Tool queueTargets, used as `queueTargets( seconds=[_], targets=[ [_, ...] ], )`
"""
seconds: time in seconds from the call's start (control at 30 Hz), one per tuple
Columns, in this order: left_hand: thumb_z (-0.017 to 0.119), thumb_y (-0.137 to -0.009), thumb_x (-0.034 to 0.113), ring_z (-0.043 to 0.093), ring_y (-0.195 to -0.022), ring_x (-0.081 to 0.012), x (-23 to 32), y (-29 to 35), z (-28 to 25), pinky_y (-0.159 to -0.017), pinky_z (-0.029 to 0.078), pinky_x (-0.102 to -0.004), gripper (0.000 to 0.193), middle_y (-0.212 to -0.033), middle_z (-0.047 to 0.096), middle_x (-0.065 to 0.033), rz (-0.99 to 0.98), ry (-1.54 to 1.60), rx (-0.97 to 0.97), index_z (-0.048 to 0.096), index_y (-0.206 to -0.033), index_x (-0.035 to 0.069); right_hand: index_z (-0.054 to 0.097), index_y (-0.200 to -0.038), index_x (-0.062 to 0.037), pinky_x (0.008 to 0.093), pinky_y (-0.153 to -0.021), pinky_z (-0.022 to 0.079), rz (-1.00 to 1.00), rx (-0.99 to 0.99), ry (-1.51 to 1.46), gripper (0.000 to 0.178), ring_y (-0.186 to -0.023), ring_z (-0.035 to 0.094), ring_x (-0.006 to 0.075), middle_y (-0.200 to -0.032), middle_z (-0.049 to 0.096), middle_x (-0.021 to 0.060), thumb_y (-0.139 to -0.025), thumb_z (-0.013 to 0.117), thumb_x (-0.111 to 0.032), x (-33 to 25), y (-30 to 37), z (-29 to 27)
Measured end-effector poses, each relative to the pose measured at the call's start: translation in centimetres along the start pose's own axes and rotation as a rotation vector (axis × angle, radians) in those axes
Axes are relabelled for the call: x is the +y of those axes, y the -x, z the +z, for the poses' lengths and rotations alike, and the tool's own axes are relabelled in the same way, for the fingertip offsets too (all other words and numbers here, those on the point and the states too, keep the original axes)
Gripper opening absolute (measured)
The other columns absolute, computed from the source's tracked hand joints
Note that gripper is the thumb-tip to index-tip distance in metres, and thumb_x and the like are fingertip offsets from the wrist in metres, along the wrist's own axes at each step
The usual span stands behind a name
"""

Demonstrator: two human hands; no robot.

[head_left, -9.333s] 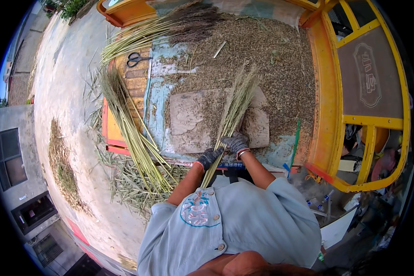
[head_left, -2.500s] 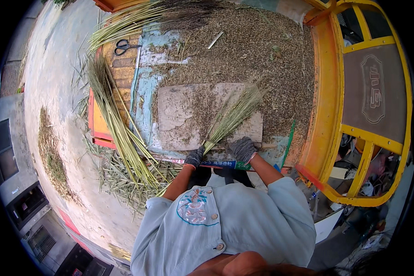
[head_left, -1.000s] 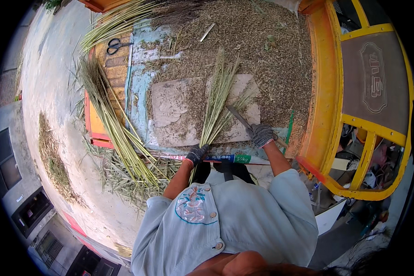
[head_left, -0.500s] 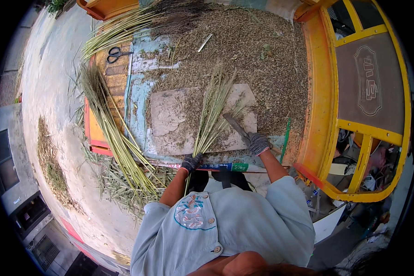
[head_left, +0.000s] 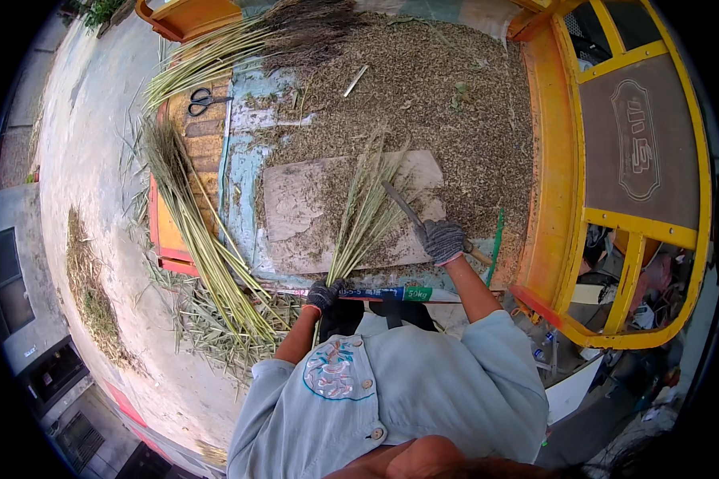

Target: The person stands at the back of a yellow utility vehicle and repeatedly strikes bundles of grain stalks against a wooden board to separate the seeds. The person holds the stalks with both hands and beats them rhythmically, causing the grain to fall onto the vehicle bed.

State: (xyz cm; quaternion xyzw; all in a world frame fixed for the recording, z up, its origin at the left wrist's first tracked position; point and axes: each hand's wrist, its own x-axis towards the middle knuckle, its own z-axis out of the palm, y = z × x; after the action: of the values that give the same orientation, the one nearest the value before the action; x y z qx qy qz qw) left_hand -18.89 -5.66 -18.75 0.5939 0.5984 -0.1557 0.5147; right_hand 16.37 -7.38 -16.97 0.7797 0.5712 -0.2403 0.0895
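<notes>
My left hand (head_left: 325,294), in a dark knitted glove, is closed round the lower stems of a bunch of green seed-headed stalks (head_left: 350,238). The bunch fans away from me over a pale, worn board (head_left: 297,205). My right hand (head_left: 444,241), in a grey glove, grips a long-bladed knife (head_left: 403,203) with a wooden handle. Its blade slants to the far left, with the tip over or against the right side of the seed heads; contact cannot be told. Loose seed and chaff (head_left: 463,120) lie thick around the board.
Left of the board lies a bundle of stalks (head_left: 204,239); a darker-headed bundle (head_left: 216,60) lies at the far left. Black scissors (head_left: 204,100) rest near it. A yellow metal frame (head_left: 643,227) stands on the right. Cut leaves (head_left: 216,319) litter the near-left ground.
My left hand and the stalks have shifted slightly nearer and left. The knife's tip has moved a little farther away and left. Both hands keep their hold.
</notes>
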Motion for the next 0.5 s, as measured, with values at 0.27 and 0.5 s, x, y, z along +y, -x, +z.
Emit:
queueTargets(
  seconds=[0.27,0.5],
  targets=[
    [0.057,-0.081,0.036,0.062,-0.083,-0.0249,-8.3,3.7,-1.0,-0.075,0.046,-0.0352,0.040,-0.091,0.065,-0.0150,-0.150,0.130,-0.050,0.061,-0.103,0.002,0.060,-0.091,-0.0054,0.0469,-0.067,0.046,0.254,0.012,-0.110,0.040,-0.073,0.059,0.0374,-0.077,0.061,0.0206,-0.085,0.042,-0.041,4.9,-3.6,0.0],
    [0.051,-0.083,0.043,0.059,-0.087,-0.0351,-1.9,1.1,-1.5,-0.077,0.045,-0.0401,0.042,-0.092,0.062,-0.0207,0.195,0.116,-0.004,0.061,-0.101,0.006,0.061,-0.089,-0.0033,0.0493,-0.059,0.045,0.239,0.447,-0.246,0.044,-0.063,0.057,0.0384,-0.068,0.059,0.0210,-0.083,0.045,-0.044,2.7,-1.8,-0.1]
  ],
)
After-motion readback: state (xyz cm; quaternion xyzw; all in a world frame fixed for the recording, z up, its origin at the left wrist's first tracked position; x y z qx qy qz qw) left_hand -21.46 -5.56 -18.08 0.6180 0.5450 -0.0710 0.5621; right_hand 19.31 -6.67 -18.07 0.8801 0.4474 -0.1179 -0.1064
